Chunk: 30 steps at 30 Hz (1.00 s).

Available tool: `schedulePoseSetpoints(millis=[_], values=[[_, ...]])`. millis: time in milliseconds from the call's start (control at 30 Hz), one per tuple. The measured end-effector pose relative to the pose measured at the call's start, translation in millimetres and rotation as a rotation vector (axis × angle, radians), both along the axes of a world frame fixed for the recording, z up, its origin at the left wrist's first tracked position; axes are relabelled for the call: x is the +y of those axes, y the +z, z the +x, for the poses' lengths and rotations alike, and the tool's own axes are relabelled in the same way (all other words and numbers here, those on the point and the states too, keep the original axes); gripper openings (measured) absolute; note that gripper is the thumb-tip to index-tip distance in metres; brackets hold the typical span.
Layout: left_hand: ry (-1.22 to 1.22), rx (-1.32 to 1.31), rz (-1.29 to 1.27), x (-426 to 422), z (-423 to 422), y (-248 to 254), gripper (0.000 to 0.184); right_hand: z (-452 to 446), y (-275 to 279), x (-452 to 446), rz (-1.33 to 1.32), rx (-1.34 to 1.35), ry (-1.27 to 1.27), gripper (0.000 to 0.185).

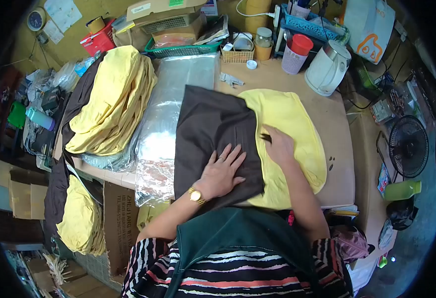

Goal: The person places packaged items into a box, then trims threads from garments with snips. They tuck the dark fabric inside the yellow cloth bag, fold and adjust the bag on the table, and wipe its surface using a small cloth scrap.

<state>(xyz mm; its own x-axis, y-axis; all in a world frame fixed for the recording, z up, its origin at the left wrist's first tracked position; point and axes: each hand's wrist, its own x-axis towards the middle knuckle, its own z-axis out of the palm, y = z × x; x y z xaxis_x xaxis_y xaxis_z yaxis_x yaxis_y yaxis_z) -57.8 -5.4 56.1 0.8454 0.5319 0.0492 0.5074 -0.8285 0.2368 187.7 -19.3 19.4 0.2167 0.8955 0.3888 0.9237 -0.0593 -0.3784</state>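
The dark cloth (213,119) lies flat on the table (341,154), right in front of the person. The yellow cloth (305,164) sits on its right side. The line where they meet (259,159) runs from the far side of the table down toward the person's tummy, and the dark cloth is longer that way too.

The left hand (222,175) presses flat on the dark cloth, fingers spread wide, to the left of that line. The right hand (278,145) is nearer to the line, just beside it on the yellow side. Its fingers are bent close by a small dark bit (266,137); it is hard to tell if they pinch it.
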Motion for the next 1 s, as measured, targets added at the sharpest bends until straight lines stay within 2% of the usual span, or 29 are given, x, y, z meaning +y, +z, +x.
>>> schedulePoseSetpoints(millis=[33, 100, 167, 233, 333, 400, 433, 467, 500, 567, 600, 633, 700, 733, 767, 833, 867, 900, 933, 1000], values=[[-0.009, 0.008, -0.007, 7, -8, 20, 0.067, -4, 9, -13, 0.006, 0.012, 0.078, 0.042], [0.213, 0.239, -0.284, 32, -18, 69, 0.061, -6, 14, -31, -0.009, 0.027, 0.151, 0.041], [0.450, -0.387, 0.162, 80, -33, 34, 0.057, -5, 15, -36, 0.036, 0.061, 0.164, 0.040], [0.809, -0.240, 0.004, 132, -39, 23, 0.060, -6, 13, -36, 0.041, 0.075, 0.168, 0.039], [0.828, -0.199, -0.039, 185, -26, 21, 0.060, -5, 18, -32, 0.008, 0.102, 0.169, 0.035], [0.720, -0.339, -0.629, 203, -11, 23, 0.050, 1, 26, -27, -0.039, 0.112, 0.169, 0.032], [0.721, -0.345, -0.623, 199, -7, 19, 0.050, 9, 34, -15, -0.189, 0.230, 0.178, 0.028], [0.577, -0.671, -0.733, 194, -3, 15, 0.042, 14, 44, -5, -0.334, 0.348, 0.184, 0.025], [0.404, -0.994, -0.826, 189, 5, 17, 0.034, 11, 63, 4, -0.313, 0.340, 0.186, 0.025], [0.271, -1.093, -0.747, 141, 11, 58, 0.026, -17, 106, 20, 0.080, 0.686, 0.328, 0.029], [0.265, -1.127, -0.745, 119, 16, 67, 0.023, -34, 117, 28, 0.093, 0.683, 0.334, 0.029], [0.263, -1.162, -0.744, 101, 18, 72, 0.020, -53, 126, 36, 0.165, 0.880, 0.393, 0.028], [0.331, -1.087, -0.671, 77, 10, 77, 0.019, -72, 145, 42, 0.058, 1.178, 0.577, 0.019], [0.327, -1.231, -0.658, 71, 11, 73, 0.020, -73, 136, 46, -0.005, 1.026, 0.543, 0.014], [0.329, -1.235, -0.640, 69, -1, 68, 0.020, -73, 124, 50, -0.063, 0.873, 0.507, 0.010], [0.415, -1.514, -0.778, 72, -31, 60, 0.021, -72, 111, 44, -0.026, 0.851, 0.466, 0.011], [0.485, -1.548, -0.697, 79, -50, 63, 0.022, -72, 108, 40, 0.003, 0.838, 0.406, 0.014], [0.557, -1.576, -0.619, 85, -72, 66, 0.022, -72, 108, 36, 0.008, 0.836, 0.415, 0.014], [0.665, -1.391, -0.615, 86, -89, 74, 0.025, -74, 109, 31, 0.005, 0.865, 0.393, 0.015], [0.605, -0.963, -0.512, 79, -93, 92, 0.029, -77, 109, 26, 0.012, 0.877, 0.381, 0.016]])
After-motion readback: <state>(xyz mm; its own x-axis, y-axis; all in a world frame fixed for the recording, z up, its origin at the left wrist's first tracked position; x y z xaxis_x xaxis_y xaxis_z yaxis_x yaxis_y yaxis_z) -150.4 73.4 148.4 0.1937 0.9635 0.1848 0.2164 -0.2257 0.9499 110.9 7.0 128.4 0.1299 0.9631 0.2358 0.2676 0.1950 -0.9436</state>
